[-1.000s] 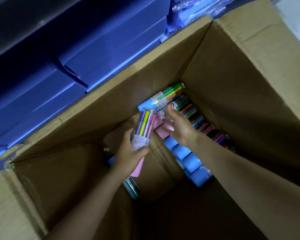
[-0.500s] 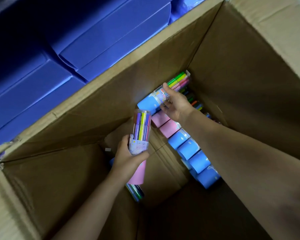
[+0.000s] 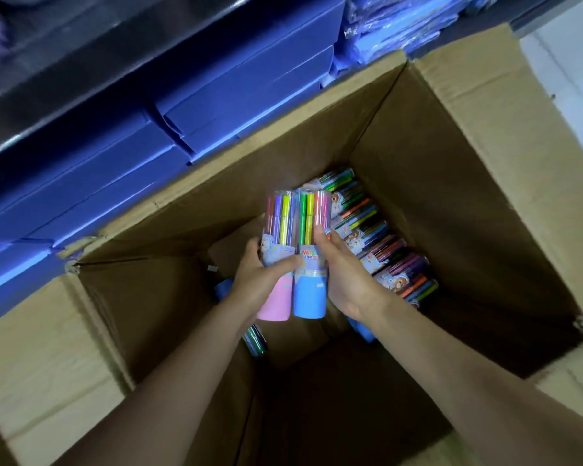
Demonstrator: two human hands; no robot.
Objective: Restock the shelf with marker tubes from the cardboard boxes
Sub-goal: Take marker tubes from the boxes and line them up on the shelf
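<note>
Above the open cardboard box (image 3: 485,169), the left hand (image 3: 254,285) is gripping a pink-based marker tube (image 3: 278,257) and the right hand (image 3: 345,280) a blue-based marker tube (image 3: 312,264), pressed together upright; smooth plastic risking slippage back inside.

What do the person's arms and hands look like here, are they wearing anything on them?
Both forearms are bare as far as the frame shows: no sleeves, gloves, watch or bracelet in view. The left hand and right hand show no rings that can be made out. Nails look short and unpainted, though the dim light inside the box makes fine detail hard to tell.
</note>
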